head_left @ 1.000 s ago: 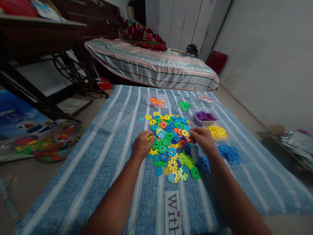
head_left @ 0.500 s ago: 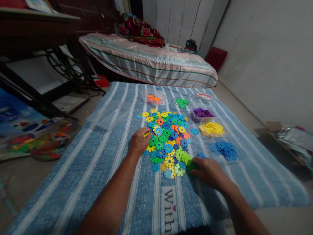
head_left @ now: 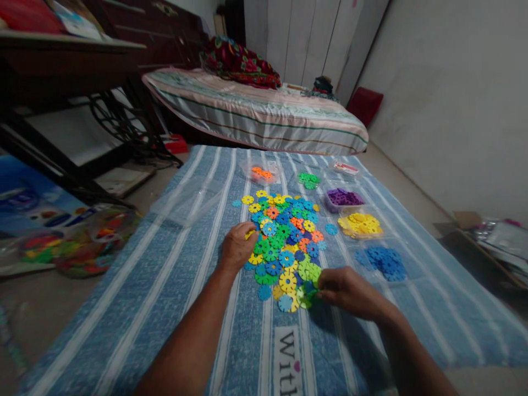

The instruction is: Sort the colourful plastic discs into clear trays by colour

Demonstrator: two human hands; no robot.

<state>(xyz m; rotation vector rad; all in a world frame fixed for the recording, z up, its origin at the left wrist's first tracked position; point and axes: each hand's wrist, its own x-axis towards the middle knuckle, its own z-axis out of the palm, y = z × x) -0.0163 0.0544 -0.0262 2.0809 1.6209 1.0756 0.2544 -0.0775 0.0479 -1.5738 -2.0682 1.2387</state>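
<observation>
A mixed pile of notched plastic discs (head_left: 284,234) in yellow, green, blue and orange lies on the striped cloth. At its left edge is my left hand (head_left: 238,246), fingers curled, with a yellow notched disc (head_left: 249,235) showing at the fingertips. My right hand (head_left: 344,290) is at the near right edge of the pile, thumb and fingers pinched on a green notched disc (head_left: 312,290). Light green discs (head_left: 308,270) lie just beside those fingertips. The curled fingers partly hide what each hand holds.
Clear tubs along the far and right sides hold orange discs (head_left: 261,174), green discs (head_left: 308,180), purple discs (head_left: 345,198), yellow discs (head_left: 360,224) and blue discs (head_left: 383,262). A clear plastic lid (head_left: 187,201) lies at left. Behind stands a bed (head_left: 264,121).
My right hand has moved slightly left toward the pile with the green disc. My left hand keeps its place at the pile's left edge. The view has tilted up a little.
</observation>
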